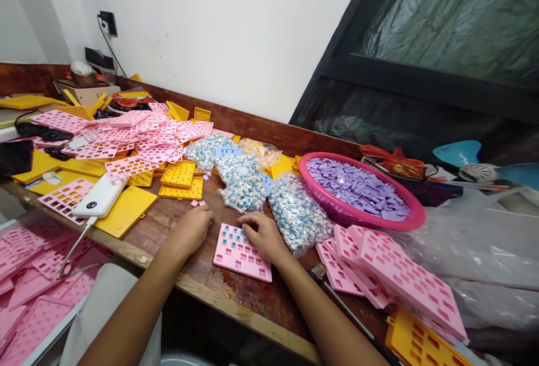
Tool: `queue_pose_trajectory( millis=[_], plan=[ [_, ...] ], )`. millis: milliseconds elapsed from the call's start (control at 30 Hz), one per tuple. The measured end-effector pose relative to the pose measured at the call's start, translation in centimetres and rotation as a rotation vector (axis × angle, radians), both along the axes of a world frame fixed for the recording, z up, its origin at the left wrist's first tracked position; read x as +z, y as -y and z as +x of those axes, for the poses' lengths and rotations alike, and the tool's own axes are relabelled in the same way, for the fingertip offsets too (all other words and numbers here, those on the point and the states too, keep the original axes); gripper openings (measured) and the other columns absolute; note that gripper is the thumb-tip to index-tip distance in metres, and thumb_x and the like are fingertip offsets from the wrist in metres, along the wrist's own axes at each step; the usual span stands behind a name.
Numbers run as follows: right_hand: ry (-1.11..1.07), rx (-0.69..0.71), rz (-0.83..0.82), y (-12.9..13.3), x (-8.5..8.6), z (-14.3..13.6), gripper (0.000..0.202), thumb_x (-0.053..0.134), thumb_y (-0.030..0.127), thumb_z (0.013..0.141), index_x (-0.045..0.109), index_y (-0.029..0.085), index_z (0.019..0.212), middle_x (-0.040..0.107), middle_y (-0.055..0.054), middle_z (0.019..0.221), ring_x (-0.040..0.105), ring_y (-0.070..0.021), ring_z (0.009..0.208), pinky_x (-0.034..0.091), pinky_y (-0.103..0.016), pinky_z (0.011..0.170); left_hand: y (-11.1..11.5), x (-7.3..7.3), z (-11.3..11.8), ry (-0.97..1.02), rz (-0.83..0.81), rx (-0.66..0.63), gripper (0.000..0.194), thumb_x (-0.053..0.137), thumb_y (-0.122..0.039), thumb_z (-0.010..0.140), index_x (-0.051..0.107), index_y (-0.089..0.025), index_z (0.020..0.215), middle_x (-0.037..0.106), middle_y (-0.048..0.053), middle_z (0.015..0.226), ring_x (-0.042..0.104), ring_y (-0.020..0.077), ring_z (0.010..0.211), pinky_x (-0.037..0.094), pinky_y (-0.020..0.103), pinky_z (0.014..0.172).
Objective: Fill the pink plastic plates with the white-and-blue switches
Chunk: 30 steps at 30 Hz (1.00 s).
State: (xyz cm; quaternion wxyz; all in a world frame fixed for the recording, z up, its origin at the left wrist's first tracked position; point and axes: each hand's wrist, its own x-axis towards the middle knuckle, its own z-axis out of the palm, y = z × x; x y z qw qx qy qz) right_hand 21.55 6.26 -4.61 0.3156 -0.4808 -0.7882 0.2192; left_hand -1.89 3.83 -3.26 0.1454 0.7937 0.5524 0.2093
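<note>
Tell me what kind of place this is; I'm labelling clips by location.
Probably a small assembly workshop: bulging clear bags of blue-and-white plastic parts, a pink plastic basket of purple pieces, and heaped pink perforated plates crowd a wooden bench.

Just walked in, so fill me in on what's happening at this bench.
A person's right hand is on a pink plate whose far rows hold small blue-topped pieces; the nearer square openings are unfilled. The left hand rests on the table beside it. Just beyond lie clear bags of similar blue and white pieces, with a magenta basket of purple pieces to the right.
</note>
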Motion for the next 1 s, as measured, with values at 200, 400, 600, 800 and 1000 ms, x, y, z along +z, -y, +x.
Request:
queue_pose_trajectory(
  millis=[200, 400, 600, 800, 1000],
  plan=[
    [-0.111, -0.019, -0.05, 0.2, 1.1, 1.1, 0.022, 0.063, 0.026, 0.088, 0.073, 0.019, 0.106, 0.076, -0.007, 0.099, 0.069, -0.0213, 0.085, 0.053, -0.034, 0.078, 0.1, -0.5, -0.6, -0.016, -0.043, 0.083, 0.02, 0.051, -0.015, 0.094, 0.071, -0.016, 0.096, 0.066, 0.014, 0.113, 0.064, 0.024, 0.106, 0.045, 0.034, 0.091],
    [-0.104, 0.052, -0.096, 0.2, 2.8, 2.9, 0.023, 0.064, 0.031, 0.089, 0.074, 0.018, 0.106, 0.076, -0.008, 0.102, 0.07, -0.0229, 0.091, 0.054, -0.035, 0.08, 1.5, 0.9, -0.3, 0.043, -0.032, 0.061, 0.014, 0.056, -0.014, 0.091, 0.068, -0.018, 0.086, 0.069, 0.008, 0.095, 0.065, 0.022, 0.095, 0.045, 0.031, 0.085],
    [0.048, 0.194, -0.096, 0.9, 4.4, 3.3, 0.011, 0.073, 0.027, 0.083, 0.077, 0.019, 0.09, 0.074, -0.005, 0.089, 0.067, -0.0194, 0.081, 0.05, -0.029, 0.073, 4.0, 1.9, 2.5, 0.32, -0.054, -0.246, 0.02, 0.059, -0.008, 0.089, 0.075, -0.021, 0.091, 0.067, 0.003, 0.098, 0.065, 0.0157, 0.093, 0.046, 0.024, 0.084],
    [0.338, 0.236, -0.015, 2.1, 4.8, 2.9, 0.01, 0.071, 0.016, 0.079, 0.077, 0.022, 0.086, 0.075, -0.003, 0.084, 0.067, -0.0191, 0.077, 0.047, -0.028, 0.071, 4.1, 1.4, 3.5, 0.227, -0.076, -0.269, 0.026, 0.053, -0.012, 0.094, 0.075, -0.02, 0.083, 0.066, 0.004, 0.095, 0.064, 0.0164, 0.088, 0.046, 0.025, 0.081],
    [0.322, 0.222, 0.014, 1.8, 4.0, 2.8, 0.011, 0.068, 0.017, 0.085, 0.077, 0.022, 0.09, 0.077, -0.004, 0.09, 0.07, -0.0204, 0.081, 0.048, -0.029, 0.074, 4.5, 1.6, 2.9, 0.24, -0.013, -0.239, 0.027, 0.052, -0.011, 0.094, 0.074, -0.024, 0.1, 0.071, 0.003, 0.102, 0.064, 0.0184, 0.097, 0.045, 0.026, 0.086]
  ],
)
